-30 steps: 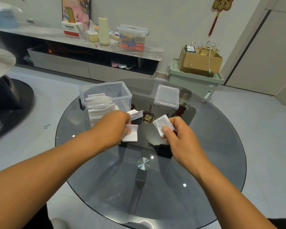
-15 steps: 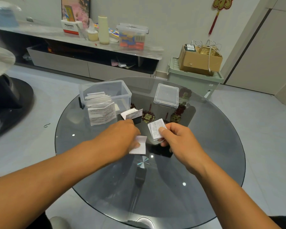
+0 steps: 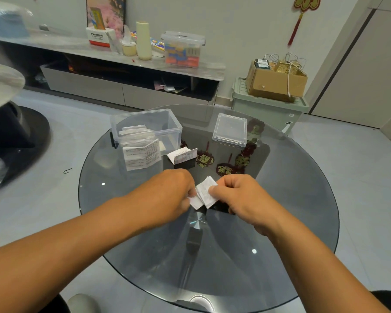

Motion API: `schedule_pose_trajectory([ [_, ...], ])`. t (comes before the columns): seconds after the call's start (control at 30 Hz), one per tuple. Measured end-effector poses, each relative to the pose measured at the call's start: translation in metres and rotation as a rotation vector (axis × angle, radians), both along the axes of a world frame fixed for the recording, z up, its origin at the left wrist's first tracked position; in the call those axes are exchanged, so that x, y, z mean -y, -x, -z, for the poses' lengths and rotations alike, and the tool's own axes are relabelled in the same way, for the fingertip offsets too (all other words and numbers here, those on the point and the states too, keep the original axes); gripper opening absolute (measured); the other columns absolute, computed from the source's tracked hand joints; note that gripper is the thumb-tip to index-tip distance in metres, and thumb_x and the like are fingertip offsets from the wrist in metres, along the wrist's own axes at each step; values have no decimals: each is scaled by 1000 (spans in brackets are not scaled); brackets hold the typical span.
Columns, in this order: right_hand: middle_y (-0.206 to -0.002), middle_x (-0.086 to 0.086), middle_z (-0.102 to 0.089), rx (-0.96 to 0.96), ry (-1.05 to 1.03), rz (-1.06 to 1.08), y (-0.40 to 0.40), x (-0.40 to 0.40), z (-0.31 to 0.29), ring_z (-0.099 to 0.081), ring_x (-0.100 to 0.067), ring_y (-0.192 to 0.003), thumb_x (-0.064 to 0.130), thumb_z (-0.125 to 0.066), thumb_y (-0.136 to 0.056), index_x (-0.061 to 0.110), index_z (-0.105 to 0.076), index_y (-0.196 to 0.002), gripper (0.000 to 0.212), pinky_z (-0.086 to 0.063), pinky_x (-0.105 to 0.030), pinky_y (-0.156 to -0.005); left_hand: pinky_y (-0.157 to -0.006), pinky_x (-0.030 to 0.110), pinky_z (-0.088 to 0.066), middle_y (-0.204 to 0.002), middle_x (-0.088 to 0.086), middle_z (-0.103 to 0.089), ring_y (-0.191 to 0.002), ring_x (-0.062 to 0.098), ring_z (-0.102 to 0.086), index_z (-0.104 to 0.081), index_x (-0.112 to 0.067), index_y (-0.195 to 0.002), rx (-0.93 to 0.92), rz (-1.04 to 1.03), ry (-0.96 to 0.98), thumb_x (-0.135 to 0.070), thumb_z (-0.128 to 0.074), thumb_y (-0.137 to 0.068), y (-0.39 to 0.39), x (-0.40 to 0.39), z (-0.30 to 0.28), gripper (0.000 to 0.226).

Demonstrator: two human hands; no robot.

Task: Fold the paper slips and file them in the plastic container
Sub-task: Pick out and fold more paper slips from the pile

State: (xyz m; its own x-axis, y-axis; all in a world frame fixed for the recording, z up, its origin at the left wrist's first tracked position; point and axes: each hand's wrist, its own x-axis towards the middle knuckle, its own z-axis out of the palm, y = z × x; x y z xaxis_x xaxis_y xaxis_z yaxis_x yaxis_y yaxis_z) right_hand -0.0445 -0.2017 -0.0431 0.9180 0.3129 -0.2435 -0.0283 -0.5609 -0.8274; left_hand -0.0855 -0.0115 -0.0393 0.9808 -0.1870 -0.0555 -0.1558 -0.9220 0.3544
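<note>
The word "Panasonic" is showing in dark letters on the white face of a red-and-white box (image 3: 98, 38) that is sitting on the long shelf (image 3: 113, 55) against the wall; the smaller line beneath it is proving too tiny to read. Gold characters are gleaming on the dark red decorations (image 3: 226, 164) under the glass table (image 3: 291, 199), and another is sitting in the red hanging ornament (image 3: 307, 2) on the wall, but none is coming through clearly. Printed lines are running across the paper slips (image 3: 142, 155) by the plastic container (image 3: 146, 127), all illegible.
</note>
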Motion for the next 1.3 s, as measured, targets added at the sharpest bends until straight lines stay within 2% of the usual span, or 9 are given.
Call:
schedule_pose_trajectory([
  [0.17,-61,4,-55,88,179,-68,3,-4,-1,-39,-8,-46,29,-65,-96,5,-64,-82,28,-34,-26,-47,-72,18,-51,-93,-8,-70,-83,7,-64,-76,-25,-96,-113,-78,122,-26,-73,-92,-5,-13,-11,5],
  [0.33,-69,8,-63,205,265,-92,8,-11,0,-51,-8,-58,31,-66,-97,22,-71,-82,19,-39,-26,-54,-70,16,-45,-90,-11,-69,-79,3,-64,-64,-25,-127,-202,-119,277,-17,-81,-86,-14,-21,-6,45],
  [0.63,-82,4,-67,274,275,-108,14,-20,1,-61,-12,-74,35,-71,-92,25,-75,-89,11,-52,-39,-67,-61,10,-39,-91,-11,-63,-73,3,-56,-58,-31,-91,-172,-78,258,-17,-79,-87,-18,-18,0,26],
  [0.77,-77,6,-60,303,257,-86,18,-20,-1,-55,-15,-75,34,-68,-95,25,-60,-83,17,-44,-37,-64,-67,18,-48,-84,-8,-69,-65,-3,-59,-60,-30,-97,-197,-52,426,-13,-81,-85,-19,-18,-4,29],
  [0.87,-87,5,-60,639,455,-63,15,-14,-11,-54,-23,-87,33,-63,-99,29,-58,-94,8,-42,-39,-69,-71,31,-55,-83,-4,-69,-68,5,-64,-56,-30,-115,6,-168,516,-27,-80,-86,-26,-16,-10,38],
  [0.93,-91,3,-59,932,687,-116,10,-11,-13,-53,-26,-87,23,-69,-94,26,-60,-98,11,-36,-38,-69,-71,33,-51,-85,-6,-64,-71,9,-62,-51,-28,-128,207,-252,424,-33,-73,-92,-36,-17,-10,42],
  [1.07,-91,3,-46,815,873,-248,7,-11,6,-43,-24,-84,13,-66,-94,25,-43,-95,26,-27,-36,-74,-83,43,-55,-104,5,-66,-78,23,-66,-59,-18,-134,215,-310,165,-34,-67,-96,-56,-22,9,42],
  [1.2,-88,4,-48,560,527,-92,0,-5,1,-52,-22,-83,27,-46,-108,21,-41,-92,18,-37,-37,-68,-66,37,-58,-81,7,-69,-61,19,-68,-73,-12,-96,157,-352,177,-26,-62,-100,-61,-20,11,19],
  [1.3,-99,-5,-66,132,-123,188,-5,-3,-9,-62,-15,-83,27,-50,-107,19,-58,-100,15,-54,-30,-66,-59,26,-61,-83,13,-72,-60,15,-72,-68,-4,-94,-64,-466,755,-13,-61,-100,-54,-9,2,13],
])
